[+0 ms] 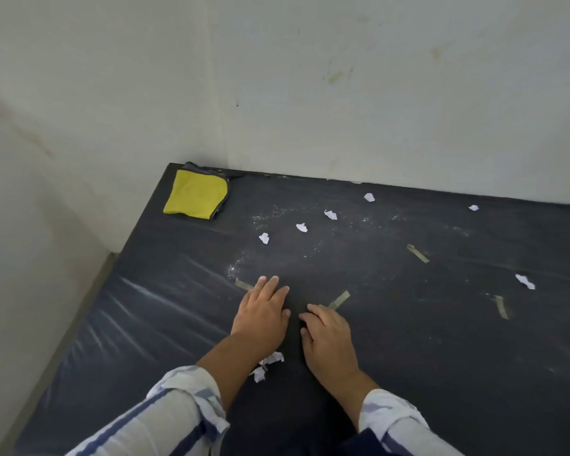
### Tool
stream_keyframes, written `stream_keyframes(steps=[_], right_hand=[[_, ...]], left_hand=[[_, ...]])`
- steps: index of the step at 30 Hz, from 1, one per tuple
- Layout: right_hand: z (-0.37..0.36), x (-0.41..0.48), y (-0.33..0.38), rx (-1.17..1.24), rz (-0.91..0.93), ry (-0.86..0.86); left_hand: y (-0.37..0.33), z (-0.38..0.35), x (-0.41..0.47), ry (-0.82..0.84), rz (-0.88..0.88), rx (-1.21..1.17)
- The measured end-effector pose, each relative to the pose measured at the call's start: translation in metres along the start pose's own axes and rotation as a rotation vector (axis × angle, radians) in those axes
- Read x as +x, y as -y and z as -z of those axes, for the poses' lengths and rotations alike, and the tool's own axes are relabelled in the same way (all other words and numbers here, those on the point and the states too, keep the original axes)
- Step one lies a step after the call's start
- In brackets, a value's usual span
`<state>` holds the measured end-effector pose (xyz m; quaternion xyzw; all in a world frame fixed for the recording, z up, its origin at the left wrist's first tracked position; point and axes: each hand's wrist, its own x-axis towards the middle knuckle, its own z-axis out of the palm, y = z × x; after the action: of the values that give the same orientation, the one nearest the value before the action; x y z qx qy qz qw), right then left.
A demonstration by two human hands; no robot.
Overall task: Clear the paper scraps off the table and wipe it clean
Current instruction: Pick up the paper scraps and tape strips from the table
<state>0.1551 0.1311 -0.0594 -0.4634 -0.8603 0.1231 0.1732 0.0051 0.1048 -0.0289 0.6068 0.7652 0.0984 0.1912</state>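
Left hand (pixel 263 312) flat on table (pixel 425 357), right hand (pixel 328 340) seemingly curled.

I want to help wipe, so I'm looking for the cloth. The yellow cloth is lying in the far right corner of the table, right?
No, wrong side. In the head view the yellow cloth is lying in the far left corner of the table, not the right.
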Motion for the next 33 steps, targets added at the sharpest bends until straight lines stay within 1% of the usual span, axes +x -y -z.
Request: stream_keyframes(steps=[3, 7, 11, 17, 20, 24, 26, 28, 31, 33], right_hand=[[0.001, 0.016, -0.018, -0.015, -0.001, 0.003], [0.003, 0.042, -0.036, -0.004, 0.011, 0.023], [0.004, 0.077, -0.050, 0.055, 0.033, 0.058], [-0.004, 0.148, -0.054, 0.234, 0.085, 0.075], [-0.006, 0.182, -0.045, 0.216, 0.133, 0.136], [-0.014, 0.208, -0.042, 0.037, 0.149, 0.223], [-0.019, 0.210, -0.044, 0.081, 0.174, 0.197], [-0.026, 0.207, -0.050, 0.140, 0.207, 0.144], [-0.026, 0.201, -0.058, 0.206, 0.226, 0.146], [-0.023, 0.200, -0.062, 0.246, 0.227, 0.135]], left_hand=[[-0.012, -0.004, 0.025, 0.058, -0.012, 0.099], [-0.015, -0.011, 0.045, 0.095, 0.000, 0.164], [-0.016, -0.013, 0.056, 0.066, 0.043, 0.164], [-0.017, -0.019, 0.063, 0.019, 0.088, 0.173], [-0.017, -0.020, 0.064, 0.017, 0.092, 0.139], [-0.015, -0.019, 0.068, -0.075, 0.149, 0.010], [-0.013, -0.018, 0.074, -0.176, 0.181, -0.063], [-0.010, -0.015, 0.085, -0.276, 0.243, -0.079], [-0.006, -0.003, 0.108, -0.302, 0.368, -0.116], [-0.001, 0.002, 0.121, -0.308, 0.401, -0.127]])
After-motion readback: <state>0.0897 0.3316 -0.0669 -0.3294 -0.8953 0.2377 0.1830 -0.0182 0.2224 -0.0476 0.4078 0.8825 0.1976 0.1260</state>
